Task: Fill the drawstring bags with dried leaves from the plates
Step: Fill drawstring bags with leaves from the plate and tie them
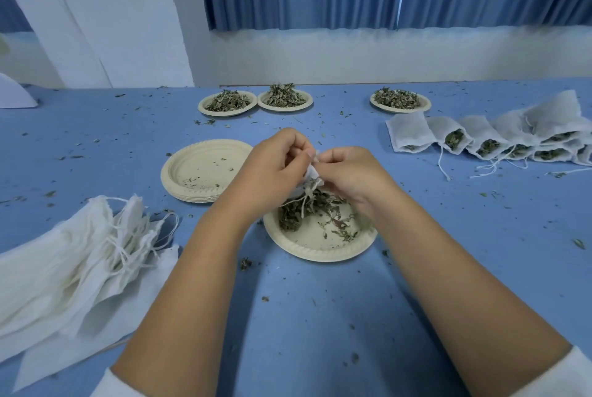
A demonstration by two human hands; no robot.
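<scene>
Matt paper plates (320, 249); gauzy cloth bags (80, 255)

L grip (272, 169), R grip (350, 172) curled, close together.

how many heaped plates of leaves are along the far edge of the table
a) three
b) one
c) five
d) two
a: a left plate, a middle plate and a right plate stand heaped in a row at the far edge.

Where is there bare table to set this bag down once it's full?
Bare table lies between the near plate and the filled bags, and nearer you, between your forearms. Crowded: empty bags left, stacked plates beside the left hand.
</scene>
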